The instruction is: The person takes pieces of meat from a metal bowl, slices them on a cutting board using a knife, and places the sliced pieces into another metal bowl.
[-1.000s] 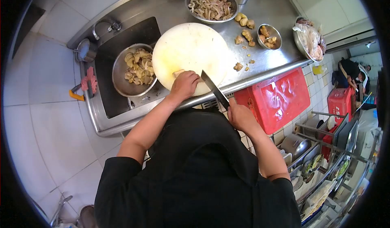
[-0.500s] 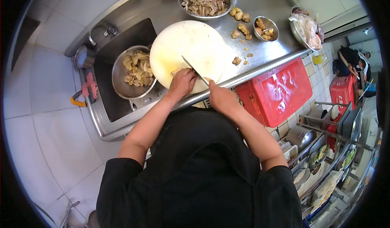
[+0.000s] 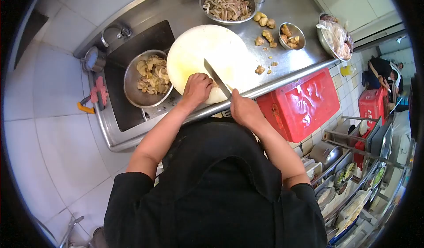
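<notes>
My right hand [image 3: 244, 108] grips the handle of a kitchen knife [image 3: 217, 79] at the near edge of a round white cutting board [image 3: 206, 44]. The blade slants up and left over the board. My left hand [image 3: 198, 88] rests on the board just left of the blade, its fingers curled down. A small pale bit shows by those fingertips, but what they hold is mostly hidden. Left of the board, a steel bowl [image 3: 132, 92] in the sink contains tan-yellow slices [image 3: 153, 74].
Knobbly ginger-like pieces [image 3: 269, 36] lie on the steel counter right of the board, beside a small bowl [image 3: 302, 42]. Behind stands a bowl of pale strips [image 3: 227, 5]. A red bin [image 3: 304, 102] is below the counter edge. Another person [image 3: 383, 69] is far right.
The knife has shifted slightly right, and its blade now shows a broader face. My left fingers are more tucked in. The whole view has shifted slightly.
</notes>
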`<action>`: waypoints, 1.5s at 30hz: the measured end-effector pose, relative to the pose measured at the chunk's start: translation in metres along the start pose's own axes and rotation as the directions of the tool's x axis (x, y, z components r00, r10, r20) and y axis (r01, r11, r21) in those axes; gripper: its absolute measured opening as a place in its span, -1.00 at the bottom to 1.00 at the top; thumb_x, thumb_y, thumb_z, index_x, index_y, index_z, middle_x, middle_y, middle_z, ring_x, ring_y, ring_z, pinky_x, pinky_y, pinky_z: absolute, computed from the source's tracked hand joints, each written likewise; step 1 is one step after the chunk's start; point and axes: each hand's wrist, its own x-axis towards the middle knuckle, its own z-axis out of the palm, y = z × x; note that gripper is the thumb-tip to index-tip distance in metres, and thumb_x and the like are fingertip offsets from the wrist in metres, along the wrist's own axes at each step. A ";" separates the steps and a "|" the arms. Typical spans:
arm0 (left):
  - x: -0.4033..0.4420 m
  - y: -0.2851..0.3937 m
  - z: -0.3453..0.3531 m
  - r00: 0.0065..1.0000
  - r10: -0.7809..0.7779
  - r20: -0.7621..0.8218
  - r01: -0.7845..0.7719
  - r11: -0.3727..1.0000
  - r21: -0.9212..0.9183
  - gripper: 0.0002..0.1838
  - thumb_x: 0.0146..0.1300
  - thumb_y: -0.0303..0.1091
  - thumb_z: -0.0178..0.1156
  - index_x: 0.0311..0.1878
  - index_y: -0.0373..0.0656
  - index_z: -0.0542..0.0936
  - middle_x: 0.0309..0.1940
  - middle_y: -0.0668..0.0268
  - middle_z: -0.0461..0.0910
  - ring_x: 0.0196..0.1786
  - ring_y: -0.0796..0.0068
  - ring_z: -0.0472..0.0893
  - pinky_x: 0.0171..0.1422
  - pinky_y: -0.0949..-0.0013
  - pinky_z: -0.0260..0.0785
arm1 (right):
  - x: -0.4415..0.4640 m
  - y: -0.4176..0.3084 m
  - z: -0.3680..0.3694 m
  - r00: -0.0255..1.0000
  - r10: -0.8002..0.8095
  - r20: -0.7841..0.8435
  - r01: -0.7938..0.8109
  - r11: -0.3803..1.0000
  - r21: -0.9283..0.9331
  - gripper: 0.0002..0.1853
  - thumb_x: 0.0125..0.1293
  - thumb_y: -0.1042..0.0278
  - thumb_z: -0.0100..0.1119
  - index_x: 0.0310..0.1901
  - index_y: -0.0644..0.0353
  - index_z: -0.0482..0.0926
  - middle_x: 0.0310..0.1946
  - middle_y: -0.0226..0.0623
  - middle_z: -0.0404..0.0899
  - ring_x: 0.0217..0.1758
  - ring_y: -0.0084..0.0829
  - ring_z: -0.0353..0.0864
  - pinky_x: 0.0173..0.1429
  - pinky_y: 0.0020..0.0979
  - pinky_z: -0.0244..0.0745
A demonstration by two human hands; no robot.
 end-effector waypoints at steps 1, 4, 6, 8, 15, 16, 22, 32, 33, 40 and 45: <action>0.001 0.000 0.001 1.000 -0.006 -0.001 0.006 1.000 0.008 -0.82 0.32 -0.31 0.42 -0.10 -0.17 0.80 -0.08 0.17 0.72 0.13 0.06 0.64 0.34 0.02 0.43 | 0.009 -0.005 0.002 1.000 -0.012 0.020 0.012 1.000 -0.002 -0.77 0.56 0.38 -0.08 0.07 0.37 0.40 -0.33 0.29 0.72 -0.19 0.32 0.75 -0.05 0.28 0.59; 0.000 0.001 0.000 1.000 -0.019 0.009 0.019 1.000 0.014 -0.81 0.33 -0.30 0.42 -0.09 -0.17 0.81 -0.08 0.17 0.72 0.12 0.06 0.64 0.33 0.02 0.43 | 0.027 -0.010 0.013 1.000 0.000 0.021 0.001 1.000 -0.025 -0.77 0.55 0.40 -0.10 0.07 0.38 0.41 -0.33 0.28 0.72 -0.17 0.31 0.75 -0.03 0.28 0.59; 0.000 0.003 -0.002 0.999 -0.029 0.015 0.029 1.000 0.006 -0.81 0.34 -0.30 0.41 -0.09 -0.17 0.80 -0.08 0.17 0.72 0.12 0.06 0.64 0.33 0.02 0.43 | 0.024 -0.008 0.013 0.999 0.003 0.039 -0.002 1.000 -0.027 -0.78 0.55 0.40 -0.10 0.05 0.37 0.41 -0.32 0.29 0.72 -0.16 0.32 0.75 -0.02 0.28 0.59; 0.001 0.006 -0.006 0.999 -0.034 0.016 0.034 0.999 0.031 -0.82 0.34 -0.29 0.41 -0.09 -0.16 0.80 -0.08 0.16 0.72 0.11 0.06 0.64 0.34 0.02 0.43 | 0.012 -0.002 0.011 0.998 0.006 0.062 -0.003 0.999 -0.037 -0.79 0.55 0.41 -0.11 0.04 0.37 0.41 -0.30 0.30 0.72 -0.15 0.33 0.75 -0.02 0.29 0.59; 0.000 -0.004 -0.007 0.999 -0.043 0.015 0.044 0.996 -0.081 -0.85 0.34 -0.36 0.39 -0.10 -0.20 0.78 -0.05 0.13 0.71 0.15 0.03 0.63 0.36 0.03 0.45 | -0.054 0.022 -0.022 0.980 0.115 0.161 -0.114 0.993 -0.014 -0.79 0.60 0.32 -0.09 0.04 0.30 0.40 -0.25 0.36 0.70 -0.10 0.39 0.71 0.05 0.33 0.54; 0.001 -0.009 -0.012 0.999 -0.043 0.030 0.046 0.991 -0.122 -0.84 0.33 -0.38 0.39 -0.10 -0.23 0.77 -0.02 0.11 0.70 0.17 0.01 0.62 0.36 0.03 0.46 | -0.055 0.018 -0.029 0.973 0.142 0.183 -0.143 0.990 -0.012 -0.78 0.60 0.31 -0.08 0.04 0.29 0.40 -0.25 0.35 0.70 -0.09 0.39 0.71 0.06 0.34 0.53; 0.000 -0.010 -0.020 0.993 -0.030 0.114 0.039 0.996 -0.078 -0.82 0.33 -0.42 0.36 -0.06 -0.26 0.77 0.04 0.08 0.68 0.22 -0.02 0.60 0.37 0.04 0.49 | -0.002 -0.011 -0.012 0.987 0.116 0.111 -0.119 0.993 0.022 -0.79 0.59 0.32 -0.05 0.05 0.30 0.40 -0.27 0.30 0.73 -0.12 0.38 0.73 0.05 0.31 0.56; -0.003 -0.005 -0.015 0.998 -0.052 0.033 0.054 0.997 -0.051 -0.84 0.36 -0.41 0.33 -0.08 -0.24 0.78 0.01 0.10 0.67 0.21 -0.01 0.59 0.36 0.05 0.50 | 0.001 -0.001 0.013 0.996 -0.024 0.087 0.028 0.998 -0.054 -0.81 0.55 0.40 -0.06 0.05 0.33 0.40 -0.29 0.27 0.74 -0.11 0.29 0.77 0.01 0.26 0.61; -0.004 -0.006 -0.016 0.998 -0.057 0.033 0.059 0.997 -0.052 -0.84 0.36 -0.41 0.33 -0.08 -0.24 0.78 0.01 0.10 0.67 0.21 -0.01 0.59 0.36 0.05 0.50 | -0.013 0.002 0.004 0.990 0.030 0.138 -0.021 0.997 -0.069 -0.81 0.55 0.40 -0.05 0.05 0.33 0.40 -0.31 0.28 0.73 -0.11 0.28 0.77 0.00 0.25 0.61; -0.014 -0.017 -0.022 0.985 -0.172 0.018 0.172 0.969 -0.176 -0.80 0.36 -0.44 0.36 0.00 -0.26 0.77 0.02 0.09 0.65 0.20 -0.03 0.60 0.31 0.11 0.52 | -0.049 0.011 -0.021 0.976 0.139 0.168 -0.128 0.989 -0.074 -0.79 0.57 0.36 -0.05 0.07 0.32 0.41 -0.36 0.29 0.70 -0.13 0.32 0.75 -0.01 0.31 0.57; -0.013 -0.010 -0.023 0.986 -0.151 0.072 0.164 0.956 -0.244 -0.76 0.36 -0.43 0.33 0.05 -0.22 0.75 0.01 0.10 0.67 0.15 -0.05 0.63 0.30 0.05 0.53 | -0.018 -0.011 -0.009 0.994 0.085 0.062 -0.087 0.996 0.025 -0.80 0.58 0.34 -0.04 0.04 0.31 0.40 -0.35 0.30 0.70 -0.15 0.33 0.74 -0.02 0.31 0.56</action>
